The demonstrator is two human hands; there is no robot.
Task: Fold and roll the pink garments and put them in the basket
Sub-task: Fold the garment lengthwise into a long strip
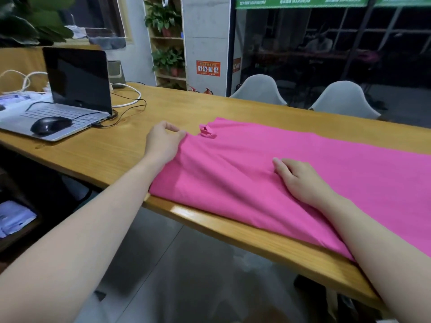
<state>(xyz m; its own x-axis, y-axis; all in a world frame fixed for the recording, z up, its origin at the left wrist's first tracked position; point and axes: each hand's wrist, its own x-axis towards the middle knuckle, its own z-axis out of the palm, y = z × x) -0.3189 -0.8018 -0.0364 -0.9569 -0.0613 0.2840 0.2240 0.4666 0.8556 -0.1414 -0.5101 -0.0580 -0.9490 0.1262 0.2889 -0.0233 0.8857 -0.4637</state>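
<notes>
One pink garment point(291, 164) lies spread on the wooden table point(186, 106), light and limp, best taken at its edges: left hand point(163, 142) pinches its far corner, right hand point(300, 180) presses flat.

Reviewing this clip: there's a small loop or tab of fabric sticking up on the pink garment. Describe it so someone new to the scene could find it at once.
Start at the long wooden table and the pink garment spread across it. Follow the garment's far left corner, just right of the left hand pinching its edge. There the small fabric tab stands up, the only raised, curled bit on otherwise flat cloth.
</notes>
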